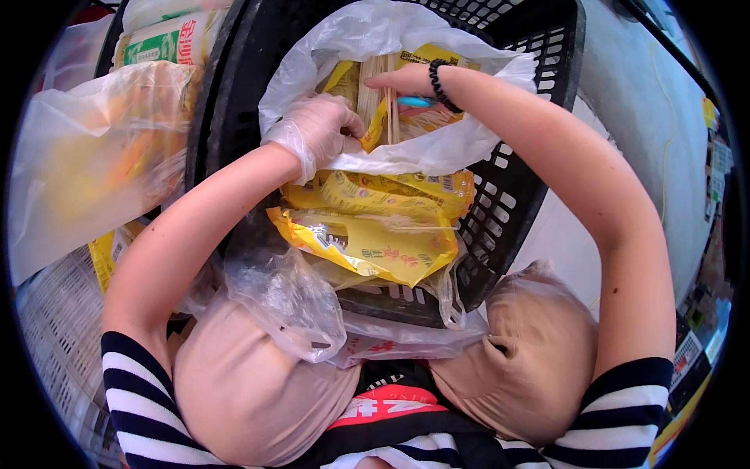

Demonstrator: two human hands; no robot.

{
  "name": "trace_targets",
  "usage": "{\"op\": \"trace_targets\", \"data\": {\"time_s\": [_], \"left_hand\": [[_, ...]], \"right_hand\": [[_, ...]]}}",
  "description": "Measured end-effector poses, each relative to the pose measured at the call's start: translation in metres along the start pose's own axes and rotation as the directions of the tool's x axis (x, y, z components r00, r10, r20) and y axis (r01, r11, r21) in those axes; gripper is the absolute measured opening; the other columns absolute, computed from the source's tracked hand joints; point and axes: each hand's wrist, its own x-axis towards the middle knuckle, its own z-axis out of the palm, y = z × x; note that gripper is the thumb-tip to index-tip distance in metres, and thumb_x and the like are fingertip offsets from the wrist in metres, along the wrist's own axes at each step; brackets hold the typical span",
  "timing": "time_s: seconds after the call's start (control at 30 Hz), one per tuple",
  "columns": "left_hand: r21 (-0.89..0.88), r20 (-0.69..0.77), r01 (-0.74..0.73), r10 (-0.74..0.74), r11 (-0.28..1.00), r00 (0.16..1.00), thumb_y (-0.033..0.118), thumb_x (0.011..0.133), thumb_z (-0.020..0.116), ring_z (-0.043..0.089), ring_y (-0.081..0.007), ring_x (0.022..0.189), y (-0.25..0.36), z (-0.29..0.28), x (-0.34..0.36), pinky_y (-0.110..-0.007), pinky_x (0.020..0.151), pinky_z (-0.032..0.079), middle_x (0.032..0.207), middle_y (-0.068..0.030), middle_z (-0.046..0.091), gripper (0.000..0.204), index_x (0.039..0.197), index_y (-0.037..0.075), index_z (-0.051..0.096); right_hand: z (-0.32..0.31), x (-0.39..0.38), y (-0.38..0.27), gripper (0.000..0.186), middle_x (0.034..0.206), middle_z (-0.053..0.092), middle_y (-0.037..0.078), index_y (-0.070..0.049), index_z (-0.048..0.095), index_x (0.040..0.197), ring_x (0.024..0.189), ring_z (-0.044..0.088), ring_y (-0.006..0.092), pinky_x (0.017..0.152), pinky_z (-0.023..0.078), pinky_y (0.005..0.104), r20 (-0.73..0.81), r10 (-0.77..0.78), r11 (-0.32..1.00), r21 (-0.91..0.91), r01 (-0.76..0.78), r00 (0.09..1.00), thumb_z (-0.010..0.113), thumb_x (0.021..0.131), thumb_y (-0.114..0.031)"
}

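Note:
My left hand (322, 127), in a thin clear glove, pinches the edge of an opened yellow packet (376, 125). Thin pale sticks that look like dried noodles (373, 78) show inside it. Over them reaches my right hand (406, 84), bare, with a black coiled band on the wrist. Its index finger stretches across the sticks, while the other fingers curl around a bright blue object (416, 102), whose kind I cannot make out. A white plastic bag (398, 23) surrounds both hands and the packets.
The white bag sits in a black slotted crate (558, 59). Nearer me in the crate lie several yellow packets (391, 246). Clear plastic (289, 301) drapes by my left knee. Left stand another dark crate (223, 86), a bulging clear bag (101, 156) and a pale woven basket (58, 328).

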Motion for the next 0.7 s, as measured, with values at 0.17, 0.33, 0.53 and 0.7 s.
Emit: {"op": "trace_targets", "data": {"time_s": [0.17, 0.33, 0.53, 0.7], "left_hand": [[-0.102, -0.075, 0.112, -0.12, 0.989, 0.99, 0.016, 0.066, 0.075, 0.056, -0.0283, 0.091, -0.001, -0.002, -0.005, -0.034, 0.082, 0.044, 0.09, -0.011, 0.061, 0.021, 0.086, 0.01, 0.071], [-0.055, -0.18, 0.095, -0.104, 0.994, 0.978, 0.017, 0.066, 0.075, 0.058, -0.0279, 0.087, -0.001, -0.001, -0.008, -0.033, 0.08, 0.046, 0.088, -0.0127, 0.062, 0.02, 0.084, 0.009, 0.072], [-0.218, 0.009, 0.25, -0.255, 0.943, 0.967, 0.019, 0.071, 0.071, 0.063, -0.0275, 0.08, 0.005, -0.006, -0.003, -0.032, 0.076, 0.048, 0.087, -0.0135, 0.066, 0.021, 0.091, 0.011, 0.071], [-0.231, 0.012, 0.222, -0.226, 0.947, 0.974, 0.017, 0.072, 0.071, 0.063, -0.0281, 0.079, 0.003, 0.0, -0.001, -0.032, 0.076, 0.049, 0.086, -0.0144, 0.066, 0.022, 0.092, 0.01, 0.07]], "right_hand": [[-0.017, -0.023, 0.007, 0.033, 0.084, 0.064, 0.009, -0.008, 0.062, 0.101, 0.067, 0.061, 0.023, 0.063, 0.05, 0.0332, -0.195, -0.336, 0.739, -0.661, 0.129, 0.922, 0.056, 0.081, -0.035], [0.004, -0.049, 0.006, 0.026, 0.084, 0.062, 0.01, -0.009, 0.063, 0.098, 0.072, 0.061, 0.0281, 0.068, 0.05, 0.0361, 0.016, -0.9, 0.274, -0.755, 0.595, 0.435, 0.059, 0.074, -0.017], [0.023, -0.054, 0.006, 0.016, 0.088, 0.066, 0.007, -0.011, 0.066, 0.089, 0.082, 0.062, 0.0263, 0.072, 0.05, 0.0366, 0.174, -0.678, 0.393, -0.735, 0.552, 0.714, 0.059, 0.077, -0.019], [0.026, -0.044, 0.014, 0.014, 0.076, 0.066, 0.007, -0.013, 0.067, 0.083, 0.074, 0.063, 0.0262, 0.068, 0.05, 0.0367, 0.126, -0.744, 0.392, -0.713, 0.581, 0.657, 0.058, 0.078, -0.022]]}}
